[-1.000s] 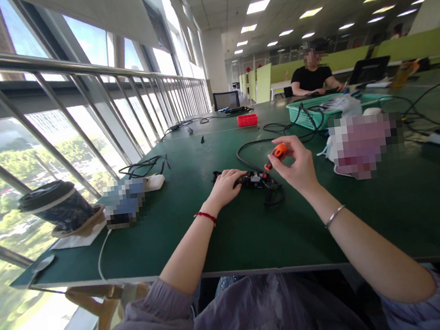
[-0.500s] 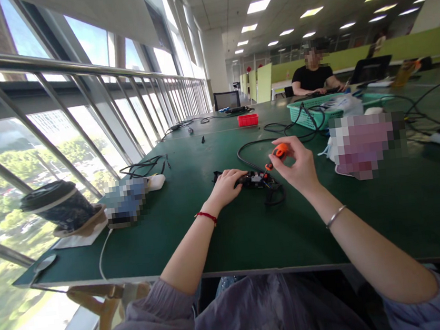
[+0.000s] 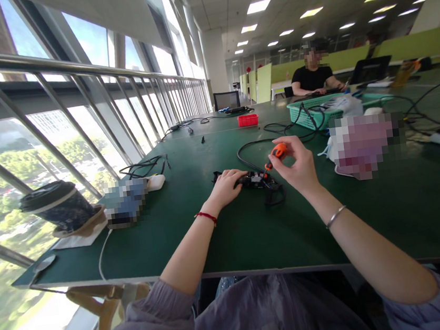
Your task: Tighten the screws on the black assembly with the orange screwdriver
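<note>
My left hand [image 3: 225,184] lies curled over the left end of a small black device [image 3: 256,180] on the green table [image 3: 227,227], pressing it down. My right hand [image 3: 298,165] pinches the orange handle of a small screwdriver [image 3: 277,154], whose tip points down onto the device. A black cable [image 3: 249,159] loops from the device toward the back of the table.
A lidded paper cup [image 3: 58,207] and a blurred flat object [image 3: 124,201] with a white cable sit at the left. A blurred pink bundle [image 3: 360,143], a teal basket [image 3: 313,112], a red box [image 3: 247,120] and cables lie beyond. A person in black [image 3: 315,77] sits at the far table. A metal railing [image 3: 77,96] runs along the windows.
</note>
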Demonstrator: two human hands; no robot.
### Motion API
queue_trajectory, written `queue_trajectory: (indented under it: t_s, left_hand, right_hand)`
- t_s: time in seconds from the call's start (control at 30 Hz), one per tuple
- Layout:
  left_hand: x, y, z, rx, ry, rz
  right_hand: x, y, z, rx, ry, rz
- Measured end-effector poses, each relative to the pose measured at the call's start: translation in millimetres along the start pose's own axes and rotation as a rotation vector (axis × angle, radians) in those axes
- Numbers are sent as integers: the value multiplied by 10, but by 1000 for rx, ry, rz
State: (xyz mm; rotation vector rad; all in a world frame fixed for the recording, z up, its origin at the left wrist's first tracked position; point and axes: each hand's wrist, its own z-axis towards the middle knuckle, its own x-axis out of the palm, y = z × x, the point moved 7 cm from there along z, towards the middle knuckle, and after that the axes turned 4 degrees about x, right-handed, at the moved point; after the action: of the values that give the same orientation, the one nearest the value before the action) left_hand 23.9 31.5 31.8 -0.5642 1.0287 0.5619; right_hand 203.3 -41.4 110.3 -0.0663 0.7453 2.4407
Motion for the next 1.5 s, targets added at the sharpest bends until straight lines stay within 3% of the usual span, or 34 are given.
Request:
queue_trajectory:
  t_s: [0.63,0.97,1.2,1.5]
  left_hand:
    - [-7,-7,-3,0,2,16]
    - [-12,-13,-8,-3,-2,8]
    - [1,-3,-2,7,-6,14]
    - [-9,-15,-4,1,-4,16]
  right_hand:
    - [-14,-39,3,47,0,-62]
    - [7,30,-11,-19,35,13]
    - [-22,-3,-2,51,-5,-49]
    - [6,38,-17,-23,28,22]
